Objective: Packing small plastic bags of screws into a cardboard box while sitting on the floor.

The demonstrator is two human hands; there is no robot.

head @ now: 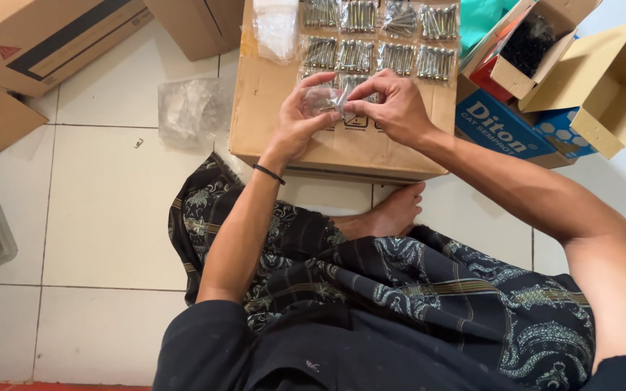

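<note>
— What do the hands have hold of?

— A small clear plastic bag (325,99), pinched between them. The left hand (300,116) cups it from the left with thumb and fingers closed round it; the right hand (393,107) nips its right-hand edge between thumb and forefinger. Both are clamped on the bag.

— Which way does it run?

— It lies roughly crosswise between the two hands, left to right. What is inside is blurred under the plastic, so I cannot tell which way the contents point.

— And where is it?

— Held just above the top of a flat cardboard box (269,108) that stands on the white tiled floor (103,210) in front of the person's knees.

— What else is on that box?

— Rows of filled bags of bolts (378,56) along its far edge, the bolts in them lying mostly upright in the view, pointing away from the person. At the far left corner, a bundle of empty clear bags (275,27).

— Around it?

— A crumpled plastic sheet (190,108) on the tiles to the left. To the right, an open box of dark screws (529,40) on a blue carton (501,130), and beside it an open cardboard box (610,80). A black band (268,174) circles the left wrist; a bare foot (393,213) shows beneath the box edge, over a dark patterned cloth (400,282).
</note>
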